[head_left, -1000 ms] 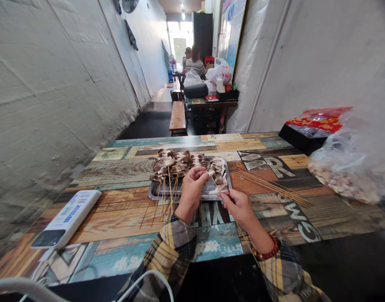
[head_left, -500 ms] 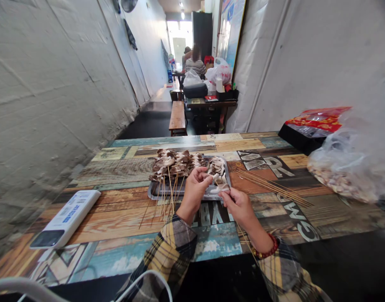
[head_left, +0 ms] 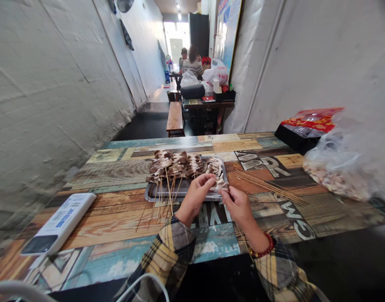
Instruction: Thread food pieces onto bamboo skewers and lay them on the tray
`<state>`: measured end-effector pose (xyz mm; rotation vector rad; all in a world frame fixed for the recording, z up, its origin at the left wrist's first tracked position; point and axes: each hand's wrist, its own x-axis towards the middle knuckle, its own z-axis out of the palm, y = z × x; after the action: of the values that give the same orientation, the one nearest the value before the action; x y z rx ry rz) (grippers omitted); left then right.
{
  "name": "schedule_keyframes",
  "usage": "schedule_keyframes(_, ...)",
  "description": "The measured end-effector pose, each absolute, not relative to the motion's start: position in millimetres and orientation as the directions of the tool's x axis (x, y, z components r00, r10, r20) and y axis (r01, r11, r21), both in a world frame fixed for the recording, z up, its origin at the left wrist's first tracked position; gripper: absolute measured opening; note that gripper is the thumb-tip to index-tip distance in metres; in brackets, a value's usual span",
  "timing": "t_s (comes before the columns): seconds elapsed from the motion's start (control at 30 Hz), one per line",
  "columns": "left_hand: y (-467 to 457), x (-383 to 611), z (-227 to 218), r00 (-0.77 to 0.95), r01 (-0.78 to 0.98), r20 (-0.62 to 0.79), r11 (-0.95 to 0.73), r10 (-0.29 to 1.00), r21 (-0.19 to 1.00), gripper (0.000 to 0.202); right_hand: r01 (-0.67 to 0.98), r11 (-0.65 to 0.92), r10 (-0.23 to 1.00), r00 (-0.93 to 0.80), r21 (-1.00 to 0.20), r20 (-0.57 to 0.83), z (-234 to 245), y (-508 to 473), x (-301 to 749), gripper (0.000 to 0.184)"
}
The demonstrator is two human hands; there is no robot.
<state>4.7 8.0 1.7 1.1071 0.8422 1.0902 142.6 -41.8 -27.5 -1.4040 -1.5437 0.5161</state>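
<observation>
1 white cable (head_left: pixel 142 282) curves across the lower edge of the view, in front of 2 plaid sleeves. The right wrist carries 1 red bead bracelet (head_left: pixel 262 251). The left hand (head_left: pixel 195 196) is curled nearly closed, with thumb and fingertips pinched on 1 mushroom piece (head_left: pixel 222 184) at the near right corner of the tray. The right hand (head_left: pixel 238 205) is also closed, gripping 1 bamboo skewer (head_left: pixel 241 235) whose free end runs back under the wrist; its tip meets the same mushroom piece. Both hands hover over the near edge of 1 table (head_left: pixel 117 218), which has a printed plank pattern with large pale letters: "GM" to the right of the hands, "R" further back, and "YB" directly below the hands. 1 white slab-shaped device (head_left: pixel 58 222) lies at the left edge; its blue label print is too small to read. 1 metal tray (head_left: pixel 152 195) sits at table centre and holds a pile of loaded mushroom skewers (head_left: pixel 180 164); the sticks overlap and their number cannot be counted. A loose bundle of bare skewers (head_left: pixel 269 185) lies on the table just right of the tray. 1 clear plastic bag (head_left: pixel 337 167) of pale pieces rests at the right, with 1 red packet (head_left: pixel 312 121) behind it. Beyond stand 1 bench (head_left: pixel 175 117), 1 further table (head_left: pixel 208 105) and 2 seated persons (head_left: pixel 190 63).
</observation>
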Motion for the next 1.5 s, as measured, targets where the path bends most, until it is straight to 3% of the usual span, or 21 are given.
schedule_keyframes(0.13,8,4,-2,0.338,-0.159,-0.02,0.078,0.941,0.984,0.03,0.5,0.25,0.935,0.099,-0.829,0.342,-26,-43,142,0.036)
schedule_keyframes(0.37,9,4,0,0.236,-0.201,-0.008,0.057,0.972,0.978,0.032,0.444,0.267,0.943,0.061,-0.855,0.326,-27,-43,142,0.029)
schedule_keyframes(0.8,2,11,-2,0.291,-0.13,0.014,0.025,0.957,0.991,0.028,0.638,0.32,0.859,0.117,-0.701,0.498,-26,-45,140,0.034)
schedule_keyframes(0.97,5,8,3,0.255,-0.094,0.055,-0.031,0.965,0.995,0.027,0.523,0.267,0.888,0.194,-0.81,0.418,-27,-43,145,0.032)
schedule_keyframes(1.1,15,1,-2,0.115,0.078,0.146,-0.156,0.983,0.985,0.024,0.264,0.192,0.874,0.393,-0.945,0.288,-29,-38,156,0.035)
schedule_keyframes(1.27,25,1,-10,0.182,0.418,0.376,-0.418,0.909,0.807,0.015,0.073,0.138,0.898,0.411,-0.988,0.156,-33,-26,174,0.04)
schedule_keyframes(1.5,25,20,-6,0.419,0.747,0.327,-0.526,0.847,0.407,0.013,0.124,0.139,0.925,0.339,-0.983,0.173,-34,-8,184,0.04)
